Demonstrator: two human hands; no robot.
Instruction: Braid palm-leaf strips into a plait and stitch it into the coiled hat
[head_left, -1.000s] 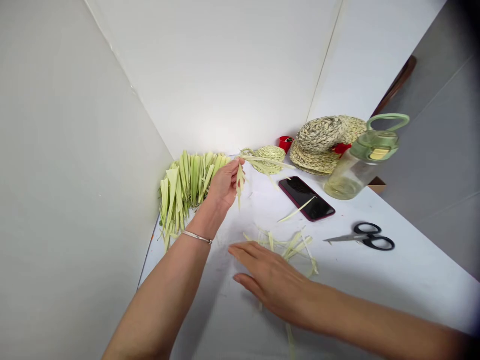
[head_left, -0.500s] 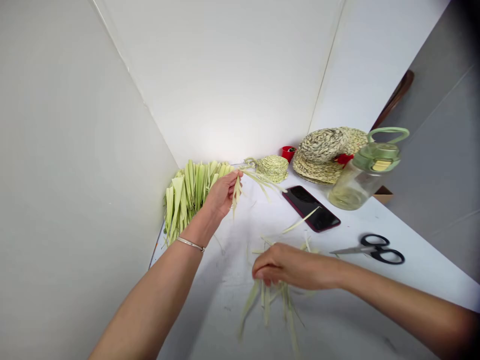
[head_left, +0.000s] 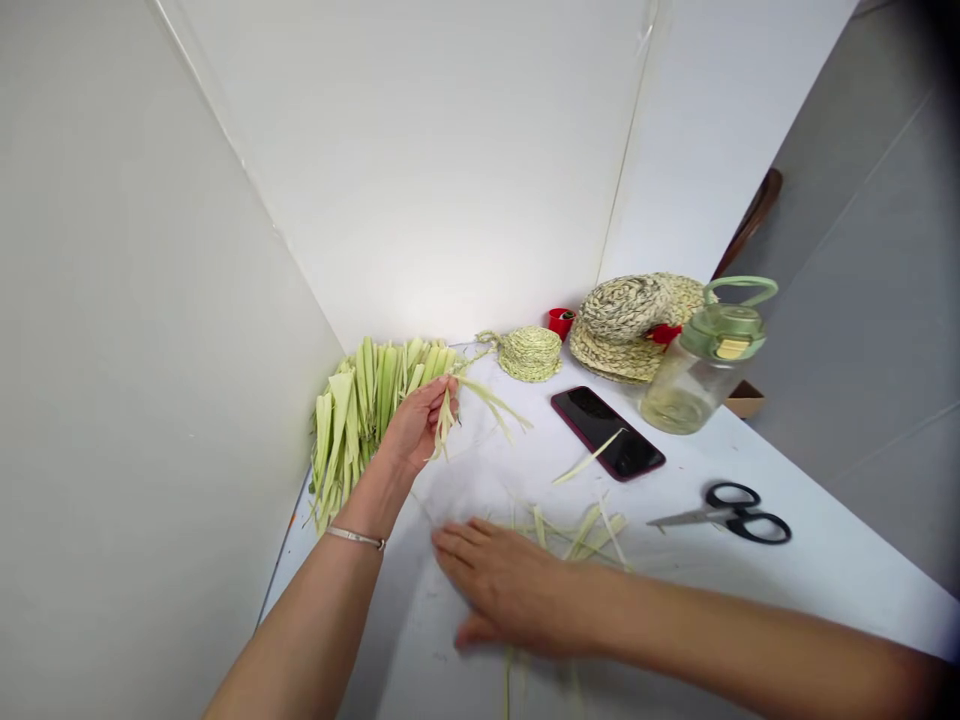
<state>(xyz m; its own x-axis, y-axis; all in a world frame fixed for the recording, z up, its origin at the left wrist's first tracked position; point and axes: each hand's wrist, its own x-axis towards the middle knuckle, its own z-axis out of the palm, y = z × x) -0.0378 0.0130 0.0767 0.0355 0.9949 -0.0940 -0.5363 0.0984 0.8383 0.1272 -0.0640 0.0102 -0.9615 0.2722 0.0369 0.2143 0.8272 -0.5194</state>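
My left hand (head_left: 420,420) pinches the end of a braid of pale husk strips (head_left: 487,400), whose loose ends fan out to the right and hang below the fingers. The braid runs back toward a coiled woven piece (head_left: 529,354) on the table. Lower down, my right hand (head_left: 510,585) lies flat over the tabletop, fingers stretched out and slightly blurred. Loose husk scraps (head_left: 592,530) lie beyond and partly under it, and some show below the wrist. Behind my left hand stands a thick row of green-yellow corn husks (head_left: 375,390).
Black-handled scissors (head_left: 727,515) lie to the right. A phone (head_left: 609,432) has one strip across it. Behind are a green-lidded bottle (head_left: 701,370), woven coils (head_left: 622,325) and a red cup (head_left: 560,322). White walls (head_left: 420,180) bound the table's back and left.
My right hand closed near the husk scraps, with strips hanging below it, then opened flat and moved left. My left hand keeps its hold on the braid. The view has shifted slightly.
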